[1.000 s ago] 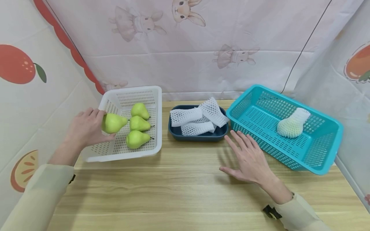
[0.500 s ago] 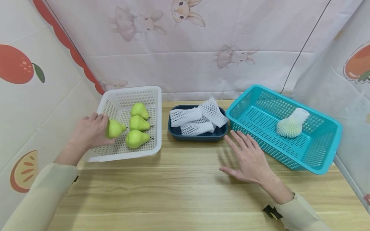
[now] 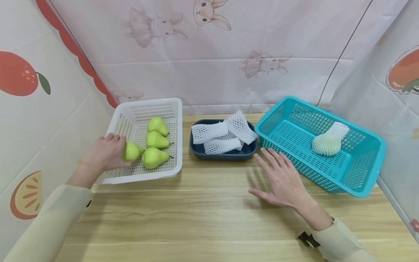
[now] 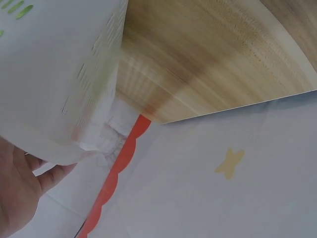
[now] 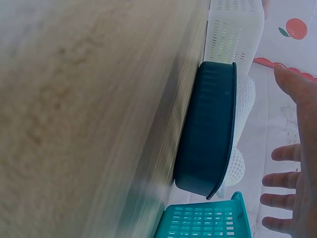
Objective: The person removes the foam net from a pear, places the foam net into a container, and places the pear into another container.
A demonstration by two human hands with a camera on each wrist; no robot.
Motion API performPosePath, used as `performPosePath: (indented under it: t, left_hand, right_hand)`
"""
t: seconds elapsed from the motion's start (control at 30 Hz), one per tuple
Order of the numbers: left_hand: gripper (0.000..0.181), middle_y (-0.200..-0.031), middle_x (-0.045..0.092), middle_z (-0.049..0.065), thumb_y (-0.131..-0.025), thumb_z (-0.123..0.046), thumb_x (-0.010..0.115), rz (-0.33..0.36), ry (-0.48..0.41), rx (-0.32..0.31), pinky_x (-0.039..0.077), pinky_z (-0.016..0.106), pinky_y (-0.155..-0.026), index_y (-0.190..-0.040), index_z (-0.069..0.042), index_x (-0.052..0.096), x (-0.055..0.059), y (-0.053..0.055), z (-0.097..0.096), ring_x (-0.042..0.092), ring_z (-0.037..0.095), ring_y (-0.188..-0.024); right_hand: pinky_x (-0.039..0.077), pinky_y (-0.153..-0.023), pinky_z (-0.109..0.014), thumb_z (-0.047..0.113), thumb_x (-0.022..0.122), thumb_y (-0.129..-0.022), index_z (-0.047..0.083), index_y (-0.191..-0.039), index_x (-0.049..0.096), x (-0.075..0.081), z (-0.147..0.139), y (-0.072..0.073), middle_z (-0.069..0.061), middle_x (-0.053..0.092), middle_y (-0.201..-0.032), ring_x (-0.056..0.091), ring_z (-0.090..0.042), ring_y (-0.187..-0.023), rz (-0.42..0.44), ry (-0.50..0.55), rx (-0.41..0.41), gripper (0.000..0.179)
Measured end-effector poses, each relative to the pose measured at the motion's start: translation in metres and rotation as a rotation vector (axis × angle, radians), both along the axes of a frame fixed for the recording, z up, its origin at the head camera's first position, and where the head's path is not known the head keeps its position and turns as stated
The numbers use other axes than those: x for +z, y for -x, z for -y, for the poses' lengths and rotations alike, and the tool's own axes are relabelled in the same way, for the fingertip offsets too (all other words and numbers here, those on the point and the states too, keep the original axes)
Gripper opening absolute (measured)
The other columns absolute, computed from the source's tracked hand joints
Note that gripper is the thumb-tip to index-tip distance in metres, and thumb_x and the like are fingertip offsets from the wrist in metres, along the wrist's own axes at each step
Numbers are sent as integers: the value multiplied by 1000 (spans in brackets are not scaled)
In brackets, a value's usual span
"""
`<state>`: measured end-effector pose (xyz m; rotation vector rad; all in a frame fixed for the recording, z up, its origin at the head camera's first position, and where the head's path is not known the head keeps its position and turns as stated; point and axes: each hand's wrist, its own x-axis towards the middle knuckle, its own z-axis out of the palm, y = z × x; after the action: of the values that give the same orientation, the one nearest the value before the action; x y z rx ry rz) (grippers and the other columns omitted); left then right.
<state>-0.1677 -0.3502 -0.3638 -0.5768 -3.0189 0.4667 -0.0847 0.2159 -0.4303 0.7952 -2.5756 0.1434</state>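
Observation:
My left hand [image 3: 108,153] grips a green pear [image 3: 132,151] low inside the white basket [image 3: 179,145], reaching over the basket's left side. Its palm and fingers cover much of the fruit. In the left wrist view the basket wall hides the pear, and only part of the hand [image 4: 22,191] shows. Several more pears, one of them a front pear [image 3: 154,158], lie in a row to the right of the held one. My right hand [image 3: 278,178] hovers with fingers spread in front of the navy tray [image 3: 224,157], beside the turquoise basket [image 3: 311,171]. It holds nothing.
White foam net sleeves [image 3: 209,133] are heaped in the navy tray. One netted pear [image 3: 328,141] lies inside the turquoise basket. All three containers stand along the back of the wooden table [image 3: 196,218], close to the fabric backdrop [image 3: 209,80].
My left hand has moved right and slightly down with the pear, bringing it deeper into the white basket and close to the other pears. The right hand stays put.

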Motion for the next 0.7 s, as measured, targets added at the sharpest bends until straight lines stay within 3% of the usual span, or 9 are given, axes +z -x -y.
performPosePath:
  t: [0.27,0.5,0.7]
  left_hand:
    - [82,-101,67,27,-74,-61,82,-4,20,18,57,56,-78,-110,9,59,-2,-1,1,64,43,-97]
    - [79,-97,67,24,-75,-62,82,-32,14,-4,56,54,-73,-106,8,61,-4,-3,4,62,40,-91]
    - [85,-105,68,27,-75,-64,83,-35,5,-18,57,58,-78,-113,8,61,-4,-6,6,64,44,-99]
  right_hand:
    - [37,-121,-62,95,22,-89,9,-155,52,1,1,0,-20,48,-162,47,-43,-147,5,0,-2,112]
    - [36,-122,-62,95,20,-89,10,-155,51,1,1,0,-20,47,-163,47,-43,-147,-2,5,2,112]
    - [36,-122,-61,95,20,-89,10,-155,51,1,1,0,-21,49,-161,47,-43,-147,-8,9,4,112]
